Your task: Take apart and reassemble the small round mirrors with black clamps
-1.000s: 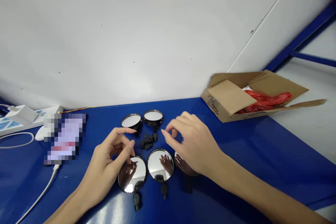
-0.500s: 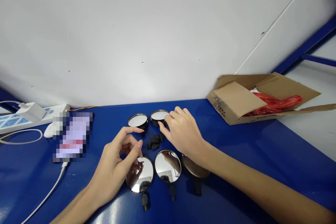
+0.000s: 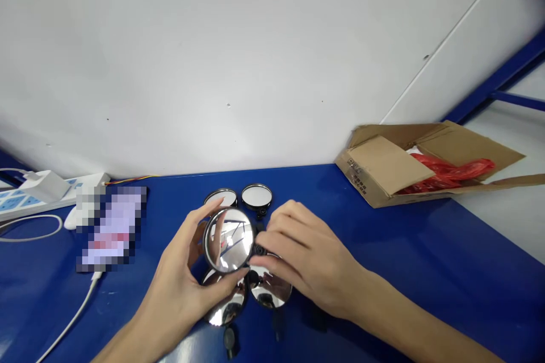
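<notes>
A small round mirror (image 3: 230, 240) with a black rim is raised above the table, tilted toward me. My left hand (image 3: 187, 272) grips its rim, thumb along the lower edge and fingers at the top and behind. My right hand (image 3: 306, 249) pinches the black mount (image 3: 259, 249) at the mirror's right side; its fingertips partly cover that piece. Under the held mirror lie two more round mirrors, a left one (image 3: 227, 309) and a right one (image 3: 275, 286), partly covered by my hands. Two further mirrors, a left one (image 3: 225, 197) and a right one (image 3: 256, 196), lie behind.
A blue table (image 3: 383, 272) meets a white wall. An open cardboard box (image 3: 370, 164) with a red plastic bag (image 3: 455, 173) stands at the back right. To the left are a phone (image 3: 114, 221) with a white cable (image 3: 79, 315) and a power strip (image 3: 91, 184).
My right hand has come back toward me from the rear mirrors. A mirror is now held between both hands; my left hand, empty before, has closed on its rim.
</notes>
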{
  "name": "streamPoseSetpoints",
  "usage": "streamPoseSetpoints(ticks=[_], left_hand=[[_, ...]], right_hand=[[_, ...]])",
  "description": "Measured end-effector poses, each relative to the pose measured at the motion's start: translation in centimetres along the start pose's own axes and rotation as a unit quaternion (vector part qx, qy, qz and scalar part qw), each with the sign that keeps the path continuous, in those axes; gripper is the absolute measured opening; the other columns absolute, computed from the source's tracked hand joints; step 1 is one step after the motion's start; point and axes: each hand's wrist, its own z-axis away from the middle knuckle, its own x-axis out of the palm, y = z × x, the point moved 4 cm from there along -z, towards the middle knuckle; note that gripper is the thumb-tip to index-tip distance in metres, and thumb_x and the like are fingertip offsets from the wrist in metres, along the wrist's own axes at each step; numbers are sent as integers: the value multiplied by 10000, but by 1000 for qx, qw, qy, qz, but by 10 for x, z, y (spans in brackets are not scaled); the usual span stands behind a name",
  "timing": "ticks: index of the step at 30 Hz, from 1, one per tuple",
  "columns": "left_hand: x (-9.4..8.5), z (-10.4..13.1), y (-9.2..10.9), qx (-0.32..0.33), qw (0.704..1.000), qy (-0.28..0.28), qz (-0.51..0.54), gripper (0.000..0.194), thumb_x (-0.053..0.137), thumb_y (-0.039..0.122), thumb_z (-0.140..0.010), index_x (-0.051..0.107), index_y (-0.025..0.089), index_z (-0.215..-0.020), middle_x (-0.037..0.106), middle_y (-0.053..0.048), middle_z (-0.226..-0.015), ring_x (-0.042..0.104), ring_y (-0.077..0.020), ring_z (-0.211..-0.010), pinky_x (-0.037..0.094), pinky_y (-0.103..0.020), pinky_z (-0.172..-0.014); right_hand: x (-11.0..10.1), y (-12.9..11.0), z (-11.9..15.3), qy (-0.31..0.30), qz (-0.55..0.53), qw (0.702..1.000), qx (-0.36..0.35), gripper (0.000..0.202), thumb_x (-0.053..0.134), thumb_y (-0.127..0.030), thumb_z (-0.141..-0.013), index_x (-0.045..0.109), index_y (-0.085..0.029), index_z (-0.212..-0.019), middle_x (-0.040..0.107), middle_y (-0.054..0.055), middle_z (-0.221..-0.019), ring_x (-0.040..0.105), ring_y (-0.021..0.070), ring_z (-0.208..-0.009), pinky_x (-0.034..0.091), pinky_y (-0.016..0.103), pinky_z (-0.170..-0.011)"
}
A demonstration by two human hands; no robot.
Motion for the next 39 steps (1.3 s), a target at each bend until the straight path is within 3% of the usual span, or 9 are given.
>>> streamPoseSetpoints(ticks=[2,5,8,10,13,19,25,34,39], left_hand=[[2,3,1,-3,1000,1,-25,755,969,343,-832,640,424,-1507,718,-40,-1459,715,-342,-1320,654,-430,-1009],[7,5,-2,-1,997,-29,-77,656,951,290,-809,694,403,-1402,764,-7,-1111,739,-252,-903,613,-339,-722],[6,5,-8,-16,994,-22,-107,614,930,263,-779,693,376,-1334,722,16,-959,649,-205,-724,546,-307,-624],[4,3,-9,-37,993,4,-113,595,917,294,-784,676,365,-1322,710,19,-934,625,-199,-692,535,-311,-625],[1,0,-7,-64,989,27,-131,604,910,340,-788,644,365,-1330,701,31,-910,612,-194,-683,534,-326,-664],[0,-1,-4,-70,987,48,-134,566,913,387,-787,664,357,-1295,708,24,-892,651,-217,-693,536,-349,-678],[-2,-3,-13,-15,987,16,-160,595,904,317,-809,631,379,-1335,696,52,-845,627,-187,-623,519,-295,-581],[2,1,2,-50,988,30,-146,548,894,350,-807,654,353,-1300,751,5,-1016,694,-219,-769,553,-307,-646],[3,2,1,-68,988,34,-131,549,903,364,-781,677,359,-1281,770,1,-1034,715,-248,-823,537,-297,-616]], right_hand=[[7,-2,5,-12,-7,1000,-17,311,629,-330,-1167,752,-132,-963,672,61,-870,568,214,-875,466,380,-803],[14,6,13,-28,-38,999,-10,311,688,-403,-1140,758,-152,-969,671,40,-852,558,203,-851,448,375,-775],[12,25,20,-28,-106,993,48,269,691,-437,-1137,781,-188,-1086,683,5,-815,576,191,-831,452,376,-796],[11,40,24,-23,-121,988,98,200,654,-358,-1156,788,-209,-1159,718,0,-841,599,188,-849,463,385,-840],[15,54,27,-48,-80,988,126,215,602,-245,-1168,800,-224,-1251,748,18,-937,616,200,-909,476,407,-902],[34,57,33,-136,-3,984,114,260,622,-215,-1159,796,-223,-1352,730,41,-966,619,226,-937,501,413,-907],[31,59,33,-124,-6,983,135,102,829,-253,-1045,782,-191,-1111,735,22,-948,603,228,-940,464,401,-864],[27,72,34,-170,12,973,157,231,833,-309,-1044,645,-220,-944,684,-10,-883,598,196,-838,488,371,-836],[15,70,31,-82,-53,975,199,209,663,-336,-1153,638,-223,-979,680,12,-911,605,192,-845,506,343,-795]])
